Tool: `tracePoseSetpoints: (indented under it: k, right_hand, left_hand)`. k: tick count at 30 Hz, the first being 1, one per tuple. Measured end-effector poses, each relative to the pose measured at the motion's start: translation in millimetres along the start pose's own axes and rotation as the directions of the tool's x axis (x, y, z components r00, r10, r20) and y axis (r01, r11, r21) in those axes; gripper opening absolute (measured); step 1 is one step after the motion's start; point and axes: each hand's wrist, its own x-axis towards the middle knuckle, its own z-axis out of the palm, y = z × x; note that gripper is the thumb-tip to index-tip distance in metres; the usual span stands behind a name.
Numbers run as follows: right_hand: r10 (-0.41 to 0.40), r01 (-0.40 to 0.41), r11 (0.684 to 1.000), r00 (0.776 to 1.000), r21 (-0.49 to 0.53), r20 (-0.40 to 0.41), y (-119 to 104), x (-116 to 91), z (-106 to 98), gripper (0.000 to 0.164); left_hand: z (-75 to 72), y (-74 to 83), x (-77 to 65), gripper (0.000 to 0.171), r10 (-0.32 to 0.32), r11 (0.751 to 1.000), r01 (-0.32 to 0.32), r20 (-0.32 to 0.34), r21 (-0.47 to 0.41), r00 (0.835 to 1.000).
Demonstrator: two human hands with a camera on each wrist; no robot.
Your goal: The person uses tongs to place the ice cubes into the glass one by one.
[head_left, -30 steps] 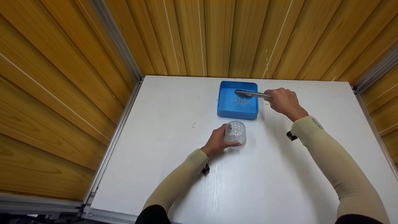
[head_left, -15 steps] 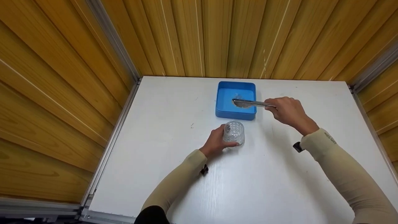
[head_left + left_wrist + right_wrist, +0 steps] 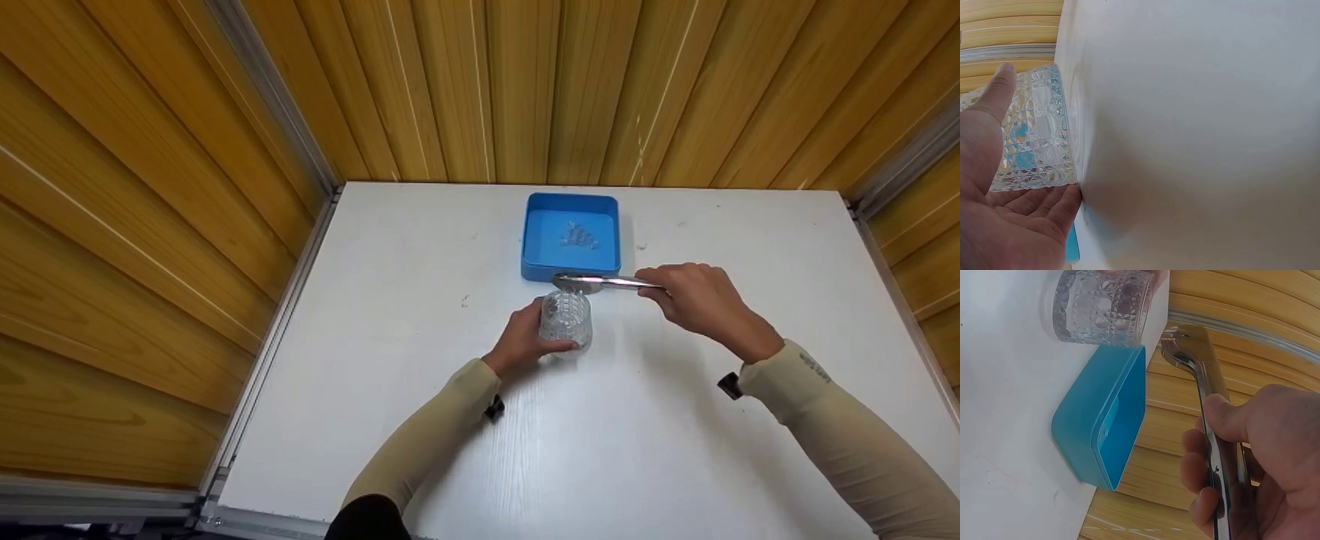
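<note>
A clear, cut-pattern glass (image 3: 568, 324) stands on the white table, its mouth upward. My left hand (image 3: 523, 341) holds it from the left, thumb on the near side and fingers curving behind, as the left wrist view of the glass (image 3: 1039, 132) also shows. Metal serving tongs (image 3: 619, 282) are gripped in my right hand (image 3: 697, 298). Their spoon-and-fork tips (image 3: 1176, 351) hover just past the glass's rim, over the near wall of the blue tray in the head view. Small clear pieces (image 3: 579, 236) lie on the tray floor.
The square blue tray (image 3: 570, 271) stands behind the glass. Several tiny clear bits (image 3: 464, 301) lie on the table left of it, others (image 3: 641, 247) to its right. Wood-patterned walls (image 3: 525, 90) with metal framing close in the back and sides.
My right hand has brought the tongs from inside the blue tray toward me, up to the glass's rim. The left hand and glass have stayed in place.
</note>
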Motion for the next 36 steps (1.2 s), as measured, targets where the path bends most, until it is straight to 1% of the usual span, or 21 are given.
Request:
tracePoseSetpoints:
  k: [9, 14, 20, 23, 29, 33, 36]
  right_hand:
    - [-0.033, 0.033, 0.999, 0.999, -0.010, -0.014, -4.3, -8.1, 3.7, 0.022]
    - [-0.026, 0.026, 1.000, 1.000, 0.002, -0.016, -4.1, -10.1, 6.3, 0.020]
    - [-0.019, 0.019, 1.000, 1.000, 0.012, 0.001, -4.6, -10.9, 9.2, 0.022]
    - [-0.017, 0.017, 1.000, 1.000, 0.009, 0.004, -4.6, -11.5, 10.5, 0.024]
    - [-0.002, 0.002, 1.000, 1.000, -0.006, 0.022, -4.8, -12.7, 11.9, 0.026]
    - [0.001, -0.001, 1.000, 1.000, -0.014, 0.025, -4.8, -12.9, 12.6, 0.025]
    - [-0.001, 0.002, 1.000, 1.000, -0.024, 0.024, -4.8, -13.2, 13.7, 0.023]
  left_hand:
    - [0.1, 1.8, -0.3, 0.094, -0.007, 0.999, 0.007, -0.003, -0.034, 1.000]
    - [0.5, 2.7, -0.7, 0.093, -0.017, 0.998, 0.017, 0.002, -0.053, 1.000]
    - [0.7, 2.5, 0.0, 0.090, -0.020, 0.998, 0.020, 0.004, -0.052, 1.000]
    - [0.6, 2.2, 0.5, 0.089, -0.016, 0.999, 0.016, 0.001, -0.040, 1.000]
    - [-0.1, 1.3, 0.6, 0.089, 0.018, 1.000, -0.018, -0.004, 0.008, 1.000]
    - [0.6, 0.0, 1.0, 0.089, 0.029, 0.999, -0.028, -0.010, 0.019, 1.000]
    - [1.7, -0.7, 1.1, 0.089, 0.023, 1.000, -0.023, -0.007, 0.022, 1.000]
